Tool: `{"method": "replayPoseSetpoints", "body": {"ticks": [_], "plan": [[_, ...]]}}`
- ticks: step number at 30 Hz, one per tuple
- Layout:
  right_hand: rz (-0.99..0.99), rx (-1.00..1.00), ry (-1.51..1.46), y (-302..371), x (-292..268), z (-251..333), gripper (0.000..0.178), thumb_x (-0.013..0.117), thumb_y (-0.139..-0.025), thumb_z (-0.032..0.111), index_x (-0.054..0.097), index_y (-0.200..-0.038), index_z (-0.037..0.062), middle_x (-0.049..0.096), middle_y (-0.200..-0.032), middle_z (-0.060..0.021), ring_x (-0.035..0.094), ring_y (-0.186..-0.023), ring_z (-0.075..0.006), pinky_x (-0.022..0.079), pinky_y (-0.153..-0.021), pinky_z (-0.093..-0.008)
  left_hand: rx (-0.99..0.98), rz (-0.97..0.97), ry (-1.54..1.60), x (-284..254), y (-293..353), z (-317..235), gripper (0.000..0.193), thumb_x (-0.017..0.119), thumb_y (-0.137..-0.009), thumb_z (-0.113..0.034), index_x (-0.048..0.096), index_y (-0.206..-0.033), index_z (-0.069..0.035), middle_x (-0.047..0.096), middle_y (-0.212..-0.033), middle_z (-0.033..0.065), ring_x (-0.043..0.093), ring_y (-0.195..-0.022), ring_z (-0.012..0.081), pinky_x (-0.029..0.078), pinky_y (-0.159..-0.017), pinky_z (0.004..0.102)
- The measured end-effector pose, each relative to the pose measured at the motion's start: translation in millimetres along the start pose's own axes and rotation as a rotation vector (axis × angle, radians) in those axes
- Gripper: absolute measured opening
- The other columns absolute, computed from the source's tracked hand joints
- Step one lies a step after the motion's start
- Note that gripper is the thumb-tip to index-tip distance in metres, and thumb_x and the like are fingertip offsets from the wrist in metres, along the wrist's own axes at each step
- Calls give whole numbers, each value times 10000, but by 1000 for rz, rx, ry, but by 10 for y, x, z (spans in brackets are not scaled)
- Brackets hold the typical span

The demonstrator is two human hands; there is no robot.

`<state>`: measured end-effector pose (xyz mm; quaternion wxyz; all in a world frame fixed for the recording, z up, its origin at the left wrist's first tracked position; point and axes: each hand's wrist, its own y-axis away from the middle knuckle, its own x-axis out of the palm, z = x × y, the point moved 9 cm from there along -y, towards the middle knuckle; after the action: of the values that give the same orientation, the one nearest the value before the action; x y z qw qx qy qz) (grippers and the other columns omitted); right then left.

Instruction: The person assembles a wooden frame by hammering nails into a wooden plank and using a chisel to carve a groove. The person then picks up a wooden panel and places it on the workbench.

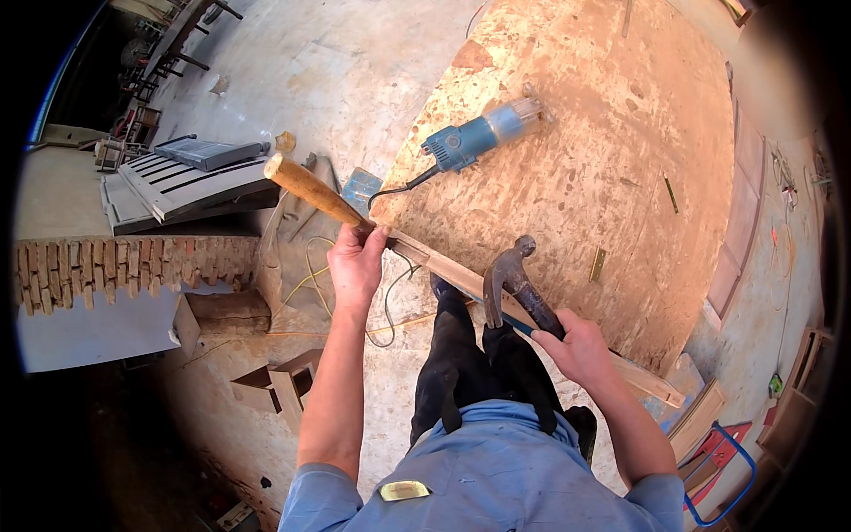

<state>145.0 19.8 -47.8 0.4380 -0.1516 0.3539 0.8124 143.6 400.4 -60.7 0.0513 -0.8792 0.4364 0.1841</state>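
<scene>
My left hand [357, 269] is closed around the lower part of a chisel [312, 191], whose long wooden handle points up and to the far left. Fingers hide most of its metal end. Beside that hand begins a long, narrow wooden strip [448, 269], running to the right in front of my legs; the thumb lies close to its end. In my right hand [576, 348] is a claw hammer [511, 270], gripped by its dark handle, with the head above the strip. A thin blue piece [517, 324] shows along the strip near my right fingers; its kind is unclear.
A blue corded power tool [474, 140] lies on the large wooden board [567, 195] ahead. Grey slatted panels [177, 191] stand at left near a brick edge [133, 266]. A small wooden frame [284, 387] sits on the floor. A blue-framed saw [743, 448] is at lower right.
</scene>
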Motion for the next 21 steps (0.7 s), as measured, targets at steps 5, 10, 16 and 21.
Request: {"method": "replayPoseSetpoints", "body": {"ticks": [5,10,16,21], "plan": [[3,0,1,1,-1,1,395,767,-830,368,614,-874,6,584,-591,-186,620,-581,-386,483,-543,-450,42,10,-176,5,9,-79,161,753,-879,-92,640,-964,-14,713,-804,36,630,-738,68,534,-705,262],[16,10,5,9,-1,17,395,760,-835,373,621,-883,6,587,-596,-185,624,-587,-383,482,-548,-449,104,-5,-94,9,33,-56,186,765,-871,-137,642,-966,-36,720,-790,58,658,-721,91,537,-692,273],[26,-10,1,11,-60,111,388,750,-848,363,616,-896,2,594,-620,-192,627,-610,-392,486,-564,-453,211,-31,-329,48,100,-225,189,769,-865,-153,632,-958,-62,708,-764,96,693,-681,163,544,-658,304],[-51,-336,-42,-27,-653,1209,424,732,-871,324,596,-1102,-4,641,-792,-198,639,-724,-398,500,-619,-441,352,-72,-438,68,214,-356,206,765,-869,-177,630,-992,-82,698,-759,111,696,-660,242,543,-630,325]]}}
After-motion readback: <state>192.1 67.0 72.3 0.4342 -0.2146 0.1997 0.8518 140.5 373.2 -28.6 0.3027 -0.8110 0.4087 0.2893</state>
